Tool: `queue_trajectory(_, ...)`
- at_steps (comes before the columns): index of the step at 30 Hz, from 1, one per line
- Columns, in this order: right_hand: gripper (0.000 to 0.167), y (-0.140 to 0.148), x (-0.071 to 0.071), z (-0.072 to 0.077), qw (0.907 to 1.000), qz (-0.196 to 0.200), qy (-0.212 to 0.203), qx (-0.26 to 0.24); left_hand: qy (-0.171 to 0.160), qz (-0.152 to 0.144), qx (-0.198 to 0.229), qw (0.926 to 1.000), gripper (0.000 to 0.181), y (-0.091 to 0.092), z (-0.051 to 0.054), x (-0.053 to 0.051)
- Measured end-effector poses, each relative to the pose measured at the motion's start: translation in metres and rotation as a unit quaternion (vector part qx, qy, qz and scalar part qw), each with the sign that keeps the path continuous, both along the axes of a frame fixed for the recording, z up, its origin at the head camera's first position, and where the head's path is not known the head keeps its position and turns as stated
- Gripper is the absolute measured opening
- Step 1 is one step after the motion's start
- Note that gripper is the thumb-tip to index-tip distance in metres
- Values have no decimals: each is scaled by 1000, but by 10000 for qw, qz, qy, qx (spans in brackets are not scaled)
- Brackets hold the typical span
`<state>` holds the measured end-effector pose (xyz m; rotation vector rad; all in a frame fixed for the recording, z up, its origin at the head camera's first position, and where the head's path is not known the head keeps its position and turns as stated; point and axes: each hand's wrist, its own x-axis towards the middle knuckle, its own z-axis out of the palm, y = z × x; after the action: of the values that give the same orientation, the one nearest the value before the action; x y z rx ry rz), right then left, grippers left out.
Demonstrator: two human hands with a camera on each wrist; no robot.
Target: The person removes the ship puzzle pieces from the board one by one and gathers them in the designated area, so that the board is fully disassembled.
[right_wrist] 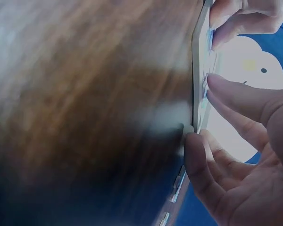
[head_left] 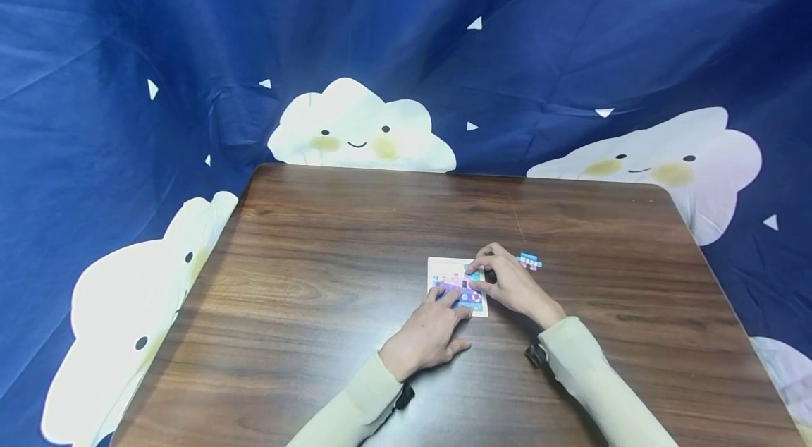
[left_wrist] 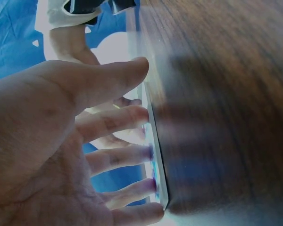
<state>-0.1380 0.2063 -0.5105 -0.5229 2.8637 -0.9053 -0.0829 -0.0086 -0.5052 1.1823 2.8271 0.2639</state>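
A small square jigsaw puzzle with a white border [head_left: 438, 264] and a pink, purple and blue picture lies flat on the table. My left hand [head_left: 426, 333] rests its spread, mostly straight fingers on the puzzle's lower left part; in the left wrist view, fingertips [left_wrist: 144, 154] touch its face and the thumb stays off it. From the right side, my right hand [head_left: 512, 285] bends thumb and index finger together at the puzzle, seemingly pinching a puzzle piece [head_left: 474, 276] largely hidden by them. In the right wrist view, other fingers [right_wrist: 198, 157] lie at the board's edge.
Several loose blue and pink pieces [head_left: 529, 261] lie on the brown wooden table [head_left: 317, 256] just beyond my right hand. Behind the table's far edge hangs a blue curtain [head_left: 406, 31] with white clouds and triangles.
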Motion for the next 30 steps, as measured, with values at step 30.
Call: queue_trajectory(30, 16, -8, -4, 1, 9998, 87, 172, 73, -232, 66, -27, 9997, 48, -1, 3, 0)
